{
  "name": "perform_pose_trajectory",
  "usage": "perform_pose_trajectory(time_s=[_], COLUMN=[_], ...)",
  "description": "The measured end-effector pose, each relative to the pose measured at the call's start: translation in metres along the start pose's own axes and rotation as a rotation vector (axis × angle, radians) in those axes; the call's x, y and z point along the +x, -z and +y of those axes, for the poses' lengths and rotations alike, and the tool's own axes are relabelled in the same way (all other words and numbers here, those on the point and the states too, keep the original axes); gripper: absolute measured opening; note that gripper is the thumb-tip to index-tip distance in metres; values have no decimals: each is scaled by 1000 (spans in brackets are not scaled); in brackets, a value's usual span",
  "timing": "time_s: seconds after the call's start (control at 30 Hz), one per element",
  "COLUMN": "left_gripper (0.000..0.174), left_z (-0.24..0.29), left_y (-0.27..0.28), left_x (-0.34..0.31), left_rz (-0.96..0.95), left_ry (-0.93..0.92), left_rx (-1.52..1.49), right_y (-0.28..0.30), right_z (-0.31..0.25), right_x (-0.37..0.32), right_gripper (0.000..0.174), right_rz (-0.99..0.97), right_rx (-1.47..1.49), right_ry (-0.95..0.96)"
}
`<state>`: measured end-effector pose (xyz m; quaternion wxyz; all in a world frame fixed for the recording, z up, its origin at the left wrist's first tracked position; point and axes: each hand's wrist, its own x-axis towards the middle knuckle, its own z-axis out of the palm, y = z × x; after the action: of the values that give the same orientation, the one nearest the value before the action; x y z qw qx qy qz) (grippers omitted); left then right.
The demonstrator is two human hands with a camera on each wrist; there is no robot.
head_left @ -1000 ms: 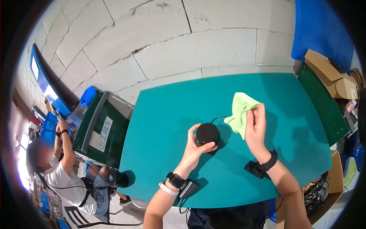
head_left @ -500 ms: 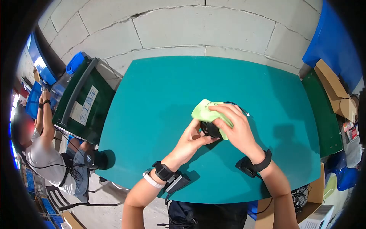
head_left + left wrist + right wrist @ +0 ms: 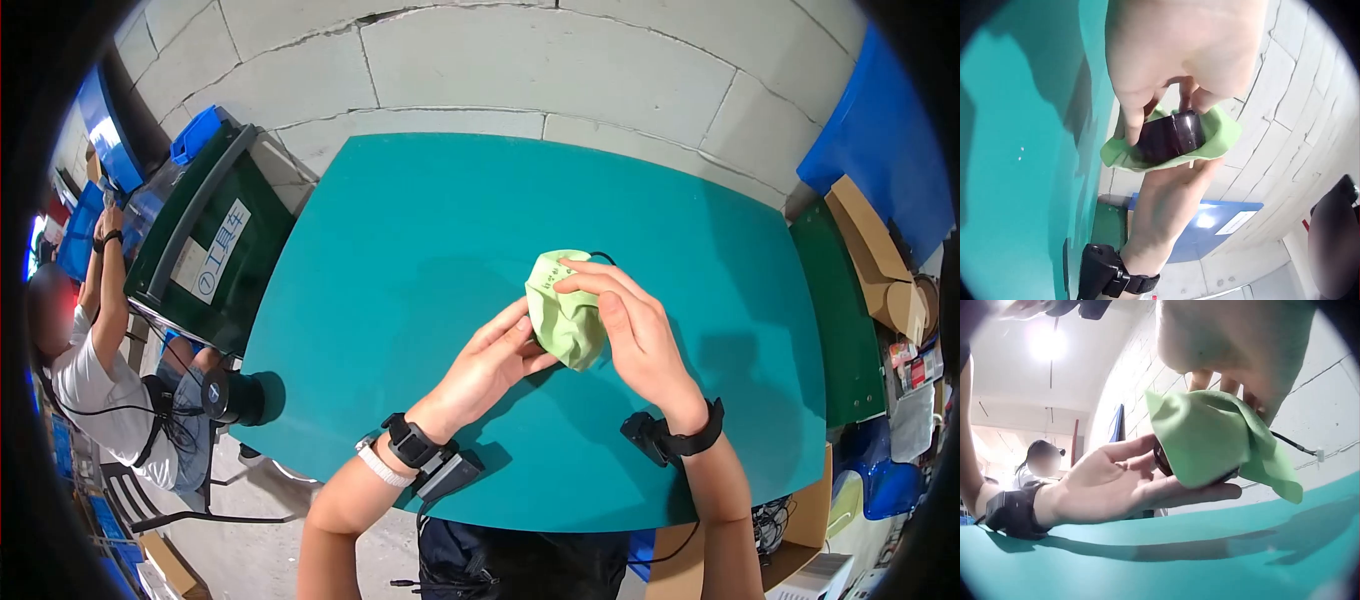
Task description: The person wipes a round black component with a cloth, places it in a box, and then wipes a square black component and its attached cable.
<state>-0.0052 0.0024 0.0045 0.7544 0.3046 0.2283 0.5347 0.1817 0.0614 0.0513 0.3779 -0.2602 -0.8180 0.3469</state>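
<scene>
While the black round device (image 3: pixel 1169 134) is kept just above the table (image 3: pixel 420 200), near its middle, it is pinched at its rim between the thumb and the fingers of the left hand (image 3: pixel 490 365). In the right wrist view those fingers are seen stretched out beneath the device. A green cloth (image 3: pixel 565 315) is draped over the device and hides it almost wholly in the head view. The cloth is gripped by the right hand (image 3: pixel 635 340), whose fingers are curled over it from the far side and clamped on the cloth against the device. A thin dark cable (image 3: pixel 1291 445) is seen running out from behind the cloth towards the far side of the table. Beside the table's left edge a green cart (image 3: pixel 210 250) is parked, and beyond it a seated person (image 3: pixel 90 380) is visible. Off the table's right edge a cardboard box (image 3: pixel 880 265) is placed.
</scene>
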Motion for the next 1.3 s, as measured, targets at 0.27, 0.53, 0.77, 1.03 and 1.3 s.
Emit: perform_pose_trajectory(time_s=[0.27, 0.53, 0.77, 1.03, 1.3], left_gripper=[53, 53, 57, 60, 62], left_z=[-9, -5, -2, -2, -2], left_y=[10, 12, -1, -1, 2], left_x=[1, 7, 4, 4, 6], left_rz=[101, 85, 113, 150, 180], left_ry=[-110, -302, -446, -493, -519], left_rx=[184, 447, 788, 833, 803], right_y=[-6, -18, -19, -21, -20], right_z=[-14, -17, 8, 4, 6], right_x=[-4, -7, -7, -6, -6], right_gripper=[26, 35, 15, 21, 14], right_rz=[-63, 48, 215, 197, 207], right_rx=[-287, -198, 313, 182, 116], right_ry=[36, -63, -265, -138, -121])
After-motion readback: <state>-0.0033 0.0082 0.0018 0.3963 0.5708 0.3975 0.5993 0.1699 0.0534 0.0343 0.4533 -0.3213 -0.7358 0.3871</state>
